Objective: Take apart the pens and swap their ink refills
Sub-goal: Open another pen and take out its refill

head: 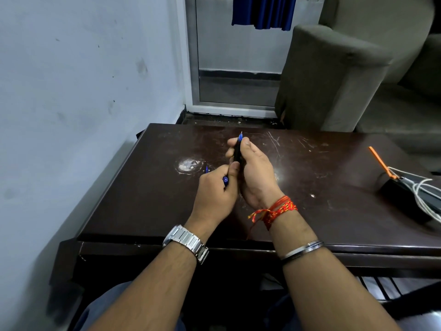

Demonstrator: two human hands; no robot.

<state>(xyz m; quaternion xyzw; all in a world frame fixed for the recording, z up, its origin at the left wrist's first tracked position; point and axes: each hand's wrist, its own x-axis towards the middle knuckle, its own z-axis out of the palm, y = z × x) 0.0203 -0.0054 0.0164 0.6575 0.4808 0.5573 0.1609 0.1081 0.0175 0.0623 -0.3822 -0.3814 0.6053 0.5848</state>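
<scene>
Left hand (216, 191) fisted around pen (225, 179)

View: a single wide-angle head camera, worn by the person seated at the near edge of the table (133, 187).
Facing: forward and steeply down, across the table top toward its far edge and the glass door (238, 68) beyond.
Nearness: close in; both forearms rise from the bottom edge of the frame, and the hands (238, 177) meet near the middle of the picture.
Framing: the table's far left corner is in shot, its right side runs out of frame.
Distortion: wall and sofa (334, 75) bend at the edges.
</scene>
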